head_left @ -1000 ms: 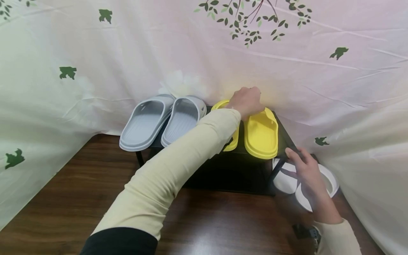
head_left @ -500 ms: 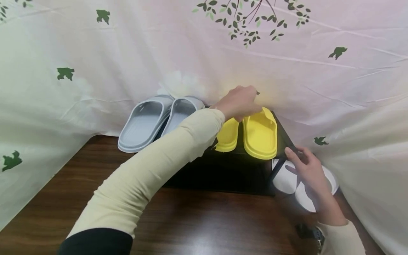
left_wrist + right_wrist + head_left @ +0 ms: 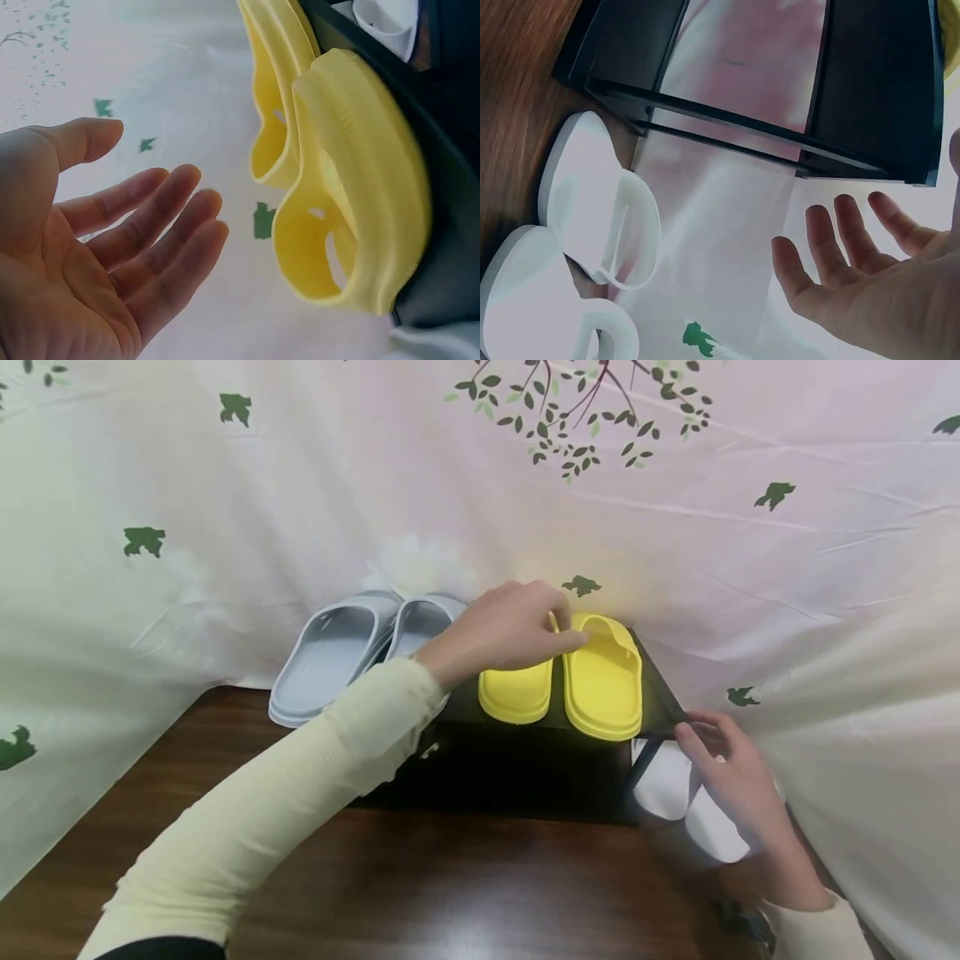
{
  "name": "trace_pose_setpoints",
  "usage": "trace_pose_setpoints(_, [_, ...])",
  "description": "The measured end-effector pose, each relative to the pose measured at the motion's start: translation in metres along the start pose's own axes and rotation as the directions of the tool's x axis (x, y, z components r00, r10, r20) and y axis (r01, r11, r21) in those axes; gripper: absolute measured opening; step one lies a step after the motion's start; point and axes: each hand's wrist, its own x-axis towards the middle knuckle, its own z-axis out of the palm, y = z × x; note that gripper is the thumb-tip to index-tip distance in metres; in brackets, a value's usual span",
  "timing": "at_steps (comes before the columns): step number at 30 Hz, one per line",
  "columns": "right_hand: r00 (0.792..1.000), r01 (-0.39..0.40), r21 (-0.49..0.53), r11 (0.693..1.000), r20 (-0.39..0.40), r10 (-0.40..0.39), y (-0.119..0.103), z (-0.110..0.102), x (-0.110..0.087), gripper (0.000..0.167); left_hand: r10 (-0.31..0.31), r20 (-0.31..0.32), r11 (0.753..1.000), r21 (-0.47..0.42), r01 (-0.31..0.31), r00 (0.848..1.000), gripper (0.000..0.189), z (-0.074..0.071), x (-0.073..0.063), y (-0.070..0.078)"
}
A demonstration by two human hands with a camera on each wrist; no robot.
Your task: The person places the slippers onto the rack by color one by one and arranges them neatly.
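Observation:
A pair of yellow slippers stands side by side on the black rack (image 3: 660, 703), the left slipper (image 3: 516, 695) partly hidden by my left hand (image 3: 502, 627). That hand hovers over the pair with its fingers loosely spread. In the left wrist view a gap shows between the hand (image 3: 112, 247) and the nearer yellow slipper (image 3: 375, 187); nothing is in the palm. My right hand (image 3: 735, 781) is at the rack's right front corner. In the right wrist view its loosely bent fingers (image 3: 851, 232) lie just off the rack frame (image 3: 870, 161), holding nothing.
Two grey slippers (image 3: 326, 660) sit on the rack's left part, one partly behind my left arm. On the floor right of the rack lie two white slippers (image 3: 663, 781). A printed cloth (image 3: 337, 485) hangs behind; brown wood flooring (image 3: 420, 885) lies in front.
My left hand has drawn back leftward from the yellow slippers, uncovering more of them, and its fingers have loosened. My right hand has stayed by the rack corner.

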Motion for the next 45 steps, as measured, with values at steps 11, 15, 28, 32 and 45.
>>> trace_pose_setpoints(11, [0.999, 0.038, -0.071, 0.997, -0.029, -0.040, 0.011, 0.000, -0.001, 0.053, 0.054, -0.148, 0.997, -0.047, -0.062, 0.988, 0.022, -0.011, -0.057, -0.036])
trace_pose_setpoints(15, [0.998, 0.041, -0.101, 0.994, -0.033, -0.045, 0.015, -0.001, -0.001, 0.054, 0.065, -0.208, 0.996, -0.049, -0.077, 0.976, 0.018, -0.014, -0.073, -0.049])
trace_pose_setpoints(28, [0.993, 0.115, -0.010, 0.993, -0.027, -0.115, 0.032, -0.017, 0.012, 0.054, 0.109, -0.297, 0.989, -0.068, -0.135, 0.949, 0.026, -0.031, -0.125, -0.104])
trace_pose_setpoints(32, [0.993, 0.119, 0.012, 0.993, -0.026, -0.119, 0.036, -0.022, 0.015, 0.054, 0.071, -0.367, 0.987, -0.111, -0.119, 0.927, 0.027, -0.037, -0.138, -0.119])
trace_pose_setpoints(45, [0.998, -0.067, -0.111, 0.992, 0.009, 0.068, 0.047, -0.043, 0.018, 0.067, -0.362, -0.450, 0.898, -0.403, 0.176, 0.817, 0.050, -0.017, -0.170, -0.189])
